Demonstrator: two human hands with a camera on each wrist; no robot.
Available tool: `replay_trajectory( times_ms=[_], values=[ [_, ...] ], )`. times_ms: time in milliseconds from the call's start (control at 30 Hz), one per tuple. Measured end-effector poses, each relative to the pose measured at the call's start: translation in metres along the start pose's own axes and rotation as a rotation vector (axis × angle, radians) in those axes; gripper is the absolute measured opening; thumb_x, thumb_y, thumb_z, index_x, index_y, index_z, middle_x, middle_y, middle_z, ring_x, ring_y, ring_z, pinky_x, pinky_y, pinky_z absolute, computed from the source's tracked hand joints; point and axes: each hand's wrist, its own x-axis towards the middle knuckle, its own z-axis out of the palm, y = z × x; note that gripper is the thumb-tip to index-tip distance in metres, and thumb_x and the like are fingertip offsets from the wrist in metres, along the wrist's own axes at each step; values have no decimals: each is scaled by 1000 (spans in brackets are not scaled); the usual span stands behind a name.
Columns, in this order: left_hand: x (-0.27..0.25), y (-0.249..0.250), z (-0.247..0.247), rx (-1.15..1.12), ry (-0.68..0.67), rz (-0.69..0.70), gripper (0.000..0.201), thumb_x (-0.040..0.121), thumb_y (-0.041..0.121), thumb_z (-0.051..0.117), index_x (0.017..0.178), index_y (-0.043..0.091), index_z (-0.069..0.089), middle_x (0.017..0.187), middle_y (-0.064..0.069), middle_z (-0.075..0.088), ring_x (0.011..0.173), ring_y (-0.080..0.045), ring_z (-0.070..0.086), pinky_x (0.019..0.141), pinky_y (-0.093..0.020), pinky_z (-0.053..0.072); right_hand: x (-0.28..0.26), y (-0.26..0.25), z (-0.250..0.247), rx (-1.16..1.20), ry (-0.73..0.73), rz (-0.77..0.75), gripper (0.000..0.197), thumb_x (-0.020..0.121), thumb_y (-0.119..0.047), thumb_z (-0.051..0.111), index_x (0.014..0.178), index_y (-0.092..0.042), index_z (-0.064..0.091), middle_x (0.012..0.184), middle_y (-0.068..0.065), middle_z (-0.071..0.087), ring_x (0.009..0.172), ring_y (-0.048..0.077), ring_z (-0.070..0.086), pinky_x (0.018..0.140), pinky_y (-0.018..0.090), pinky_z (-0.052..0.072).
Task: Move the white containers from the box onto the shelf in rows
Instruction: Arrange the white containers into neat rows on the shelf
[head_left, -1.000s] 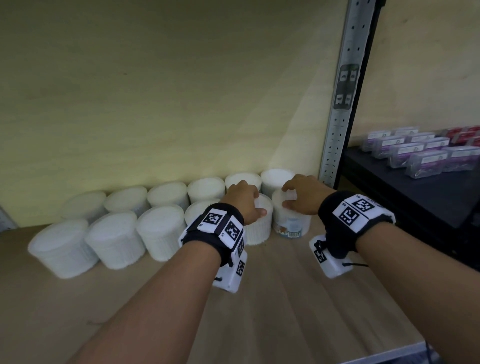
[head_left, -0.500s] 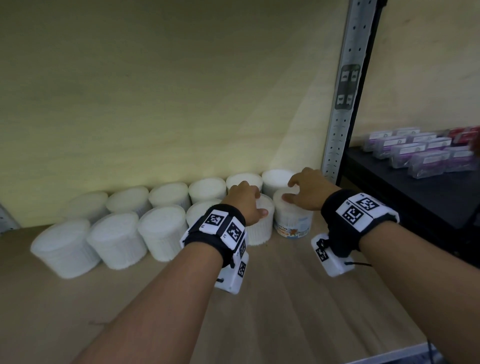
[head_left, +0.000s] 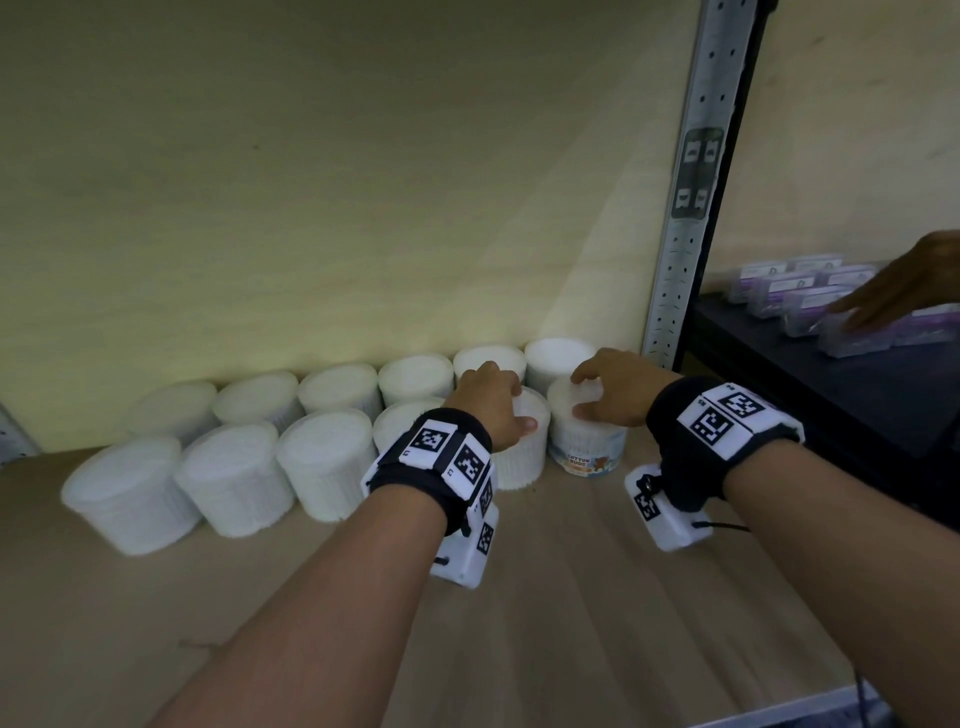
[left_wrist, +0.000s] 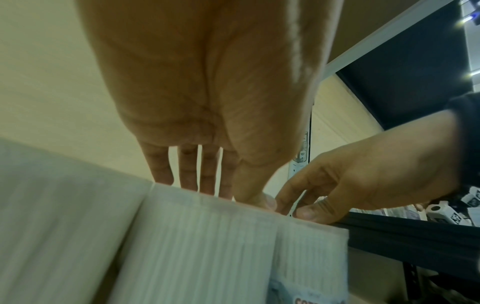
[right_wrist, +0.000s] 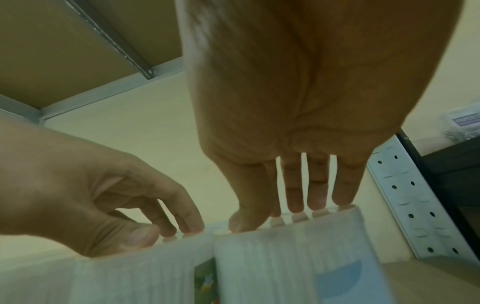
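Observation:
Two rows of white ribbed containers (head_left: 322, 457) stand on the wooden shelf (head_left: 571, 623) against the back wall. My left hand (head_left: 511, 410) grips the lid of a front-row container (head_left: 519, 462) from above, thumb on its near rim. My right hand (head_left: 587, 395) holds the rightmost front-row container (head_left: 587, 447), which has a "Cotton Buds" label. In the left wrist view the left hand (left_wrist: 246, 195) curls over its container (left_wrist: 207, 236). In the right wrist view the right hand (right_wrist: 285, 214) has its fingertips on the lid of its container (right_wrist: 285, 257). The box is out of view.
A perforated metal upright (head_left: 680, 208) stands just right of the rows. Beyond it is a black shelf (head_left: 831, 395) with purple packs (head_left: 795, 296), and another person's hand (head_left: 904, 291) reaches over them. Bare wooden boards lie in front of the rows.
Both my hands stay on their two containers with hardly any movement. Another person's hand has come into view over the purple packs at the right.

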Motion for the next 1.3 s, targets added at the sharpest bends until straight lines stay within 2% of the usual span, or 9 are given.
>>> replay_trajectory(
  times_ms=[267,400,467,567,867,1167,1300],
  values=[
    [0,0,1,-6,5,-2,54,89,37,60,136,14,46,138,-8,41,128,-26,41,105,-37,38,-1,3,-3,52,-29,-37,46,92,-26,56,137,-24,47,149,3,36,136,23,36,110,31,32],
    [-1,0,1,-10,-1,-4,54,90,37,60,135,14,46,138,-8,41,128,-26,41,106,-38,38,0,-1,-1,48,71,24,52,90,-42,56,135,-17,50,140,10,41,131,28,39,107,35,35],
    [-1,0,1,-16,-1,-3,53,89,37,60,135,14,46,138,-8,41,128,-26,41,106,-37,38,0,-4,3,-11,66,71,58,90,-50,54,135,-13,48,138,13,41,129,30,38,106,37,35],
    [0,-1,2,-22,2,-2,53,89,37,60,135,14,46,137,-8,41,127,-26,41,106,-37,37,3,-7,7,-28,38,98,62,89,-52,53,135,-10,46,137,13,41,129,30,38,105,40,38],
    [0,-1,2,-25,0,-3,53,90,37,60,135,14,46,138,-8,41,127,-26,41,107,-37,37,0,-5,1,-37,17,27,60,92,-45,54,141,-13,42,145,9,40,133,25,39,108,32,33],
    [0,0,2,-16,-6,-2,54,90,37,60,137,14,45,139,-8,39,129,-27,40,107,-37,37,-4,-1,-4,-54,-8,-32,55,92,-38,57,142,-21,42,150,2,36,137,21,36,111,30,30],
    [0,0,2,-13,-9,-1,54,90,36,60,137,14,44,140,-8,39,129,-27,40,107,-38,37,-6,0,-5,-41,-10,-43,54,91,-35,59,141,-21,44,148,3,38,135,22,38,109,31,32]
  ],
)
